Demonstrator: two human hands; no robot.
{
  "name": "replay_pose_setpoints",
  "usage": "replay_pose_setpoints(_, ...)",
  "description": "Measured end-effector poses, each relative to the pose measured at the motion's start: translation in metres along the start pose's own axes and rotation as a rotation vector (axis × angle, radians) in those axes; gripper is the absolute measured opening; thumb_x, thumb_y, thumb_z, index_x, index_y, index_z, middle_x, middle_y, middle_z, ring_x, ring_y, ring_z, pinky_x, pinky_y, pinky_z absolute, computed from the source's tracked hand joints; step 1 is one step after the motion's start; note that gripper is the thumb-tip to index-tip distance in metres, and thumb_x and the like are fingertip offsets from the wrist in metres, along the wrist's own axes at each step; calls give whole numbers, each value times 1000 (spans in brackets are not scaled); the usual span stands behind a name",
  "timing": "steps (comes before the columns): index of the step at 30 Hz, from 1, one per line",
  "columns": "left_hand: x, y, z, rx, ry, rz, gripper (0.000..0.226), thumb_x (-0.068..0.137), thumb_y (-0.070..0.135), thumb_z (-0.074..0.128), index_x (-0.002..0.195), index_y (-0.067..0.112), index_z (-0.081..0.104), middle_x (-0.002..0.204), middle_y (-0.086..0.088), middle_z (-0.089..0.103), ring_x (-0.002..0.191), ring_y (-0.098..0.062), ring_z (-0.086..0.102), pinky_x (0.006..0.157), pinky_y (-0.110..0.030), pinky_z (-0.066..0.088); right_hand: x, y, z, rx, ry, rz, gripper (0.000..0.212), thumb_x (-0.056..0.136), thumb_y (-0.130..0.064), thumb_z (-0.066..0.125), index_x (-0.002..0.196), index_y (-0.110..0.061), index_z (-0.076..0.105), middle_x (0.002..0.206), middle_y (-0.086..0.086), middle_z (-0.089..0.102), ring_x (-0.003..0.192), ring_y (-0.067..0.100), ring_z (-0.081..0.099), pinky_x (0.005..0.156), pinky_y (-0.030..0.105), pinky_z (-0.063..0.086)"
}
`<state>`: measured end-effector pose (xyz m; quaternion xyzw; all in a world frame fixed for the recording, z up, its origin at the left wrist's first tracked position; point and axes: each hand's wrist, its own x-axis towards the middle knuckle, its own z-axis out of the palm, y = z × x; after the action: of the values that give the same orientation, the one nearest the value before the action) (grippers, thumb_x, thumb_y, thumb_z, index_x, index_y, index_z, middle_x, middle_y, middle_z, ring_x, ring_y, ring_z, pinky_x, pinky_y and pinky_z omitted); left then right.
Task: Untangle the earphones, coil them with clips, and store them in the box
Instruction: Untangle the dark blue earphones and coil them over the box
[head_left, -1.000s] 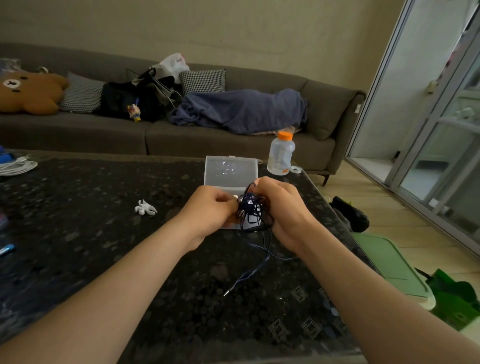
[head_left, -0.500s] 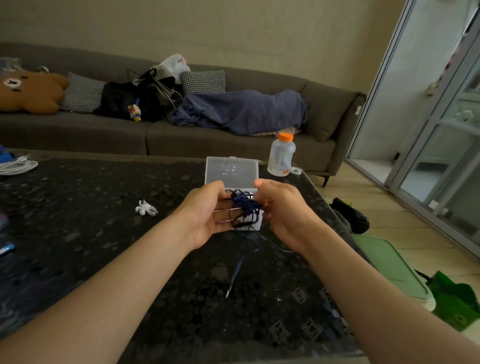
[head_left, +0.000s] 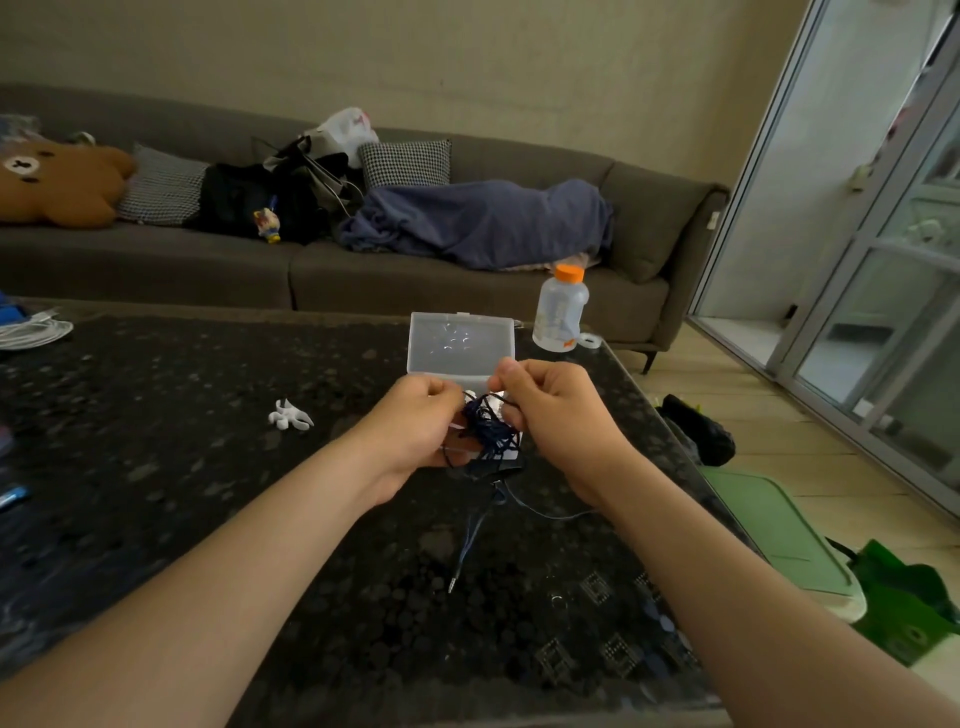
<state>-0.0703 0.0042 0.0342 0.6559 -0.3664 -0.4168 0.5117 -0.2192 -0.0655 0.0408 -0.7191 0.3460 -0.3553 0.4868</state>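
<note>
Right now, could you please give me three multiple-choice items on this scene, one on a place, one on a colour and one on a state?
1. Where on the table does the bottle stand?
A) far right corner, right of the clear box
B) near left corner
C) dead centre

2. What colour is the bottle's cap?
A) green
B) orange
C) white

3. How are the earphones?
A) coiled and clipped
B) lying in the box
C) a tangled bundle held between the left hand and the right hand

Answers:
1 A: the bottle stands at the far edge beside the box's raised lid.
2 B: the cap is bright orange.
3 C: both hands grip the dark blue knot, and the plug end trails on the table.
</note>
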Motion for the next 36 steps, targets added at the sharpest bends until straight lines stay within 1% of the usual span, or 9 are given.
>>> replay_pose_setpoints(5,-1,1,-4,-18,-18,33,26,111,22,51,117,17,76,109,-7,79,97,-23,78,75,-36,62,-3,3,-6,-246,-97,-97,12,94,-32,79,102,-23,80,71,0,74,63,13,66,65,30,57)
replay_pose_setpoints(8,-2,2,-6,-23,-28,10,25,109,25,55,112,17,79,100,-5,81,98,-21,76,74,-35,58,-2,5,-5,-357,-32,-154,14,96,-36,77,93,-24,84,73,-7,77,65,7,70,60,21,56)
replay_pose_setpoints(11,-4,3,-5,-35,-61,14,25,112,24,51,117,18,74,107,-9,79,105,-26,75,84,-44,62,-2,3,-2,-283,66,-146,26,100,-36,73,82,-18,81,66,-4,73,56,1,61,57,15,48)
replay_pose_setpoints(13,-6,3,-2,-37,-61,13,20,113,22,48,122,20,66,111,-11,77,103,-29,76,88,-50,64,-2,1,0,-55,95,-59,32,102,-35,69,83,-12,80,65,-4,69,59,1,60,60,16,48)
replay_pose_setpoints(17,-7,4,0,36,23,57,14,112,18,48,119,27,57,111,-11,74,90,-26,76,66,-37,60,-2,-8,-2,289,65,195,31,102,-41,67,90,-15,79,66,0,60,63,10,57,58,26,45)
replay_pose_setpoints(21,-5,4,-2,55,45,101,21,112,12,41,111,18,61,108,-16,72,79,-25,64,58,-33,50,-5,-12,1,433,47,167,21,107,-30,62,100,-15,73,75,5,68,73,16,64,65,30,51)
replay_pose_setpoints(26,-1,4,-7,-57,-63,29,25,102,31,62,116,16,76,106,-8,79,94,-25,71,78,-37,58,-1,-7,-2,522,169,121,5,107,-9,59,108,-15,59,96,11,80,87,24,77,72,34,58)
replay_pose_setpoints(31,-2,-5,-12,272,-30,245,36,76,31,95,108,31,78,104,5,78,100,-12,72,88,-31,57,-1,-6,-5,570,170,84,12,106,-3,59,112,-11,53,102,18,79,89,30,79,80,37,62)
replay_pose_setpoints(36,-4,-4,-8,398,63,302,25,85,18,88,104,25,74,103,8,71,95,-11,69,75,-20,51,-1,-9,-8,394,205,108,4,103,-7,61,107,-8,61,95,13,80,87,32,79,77,42,66)
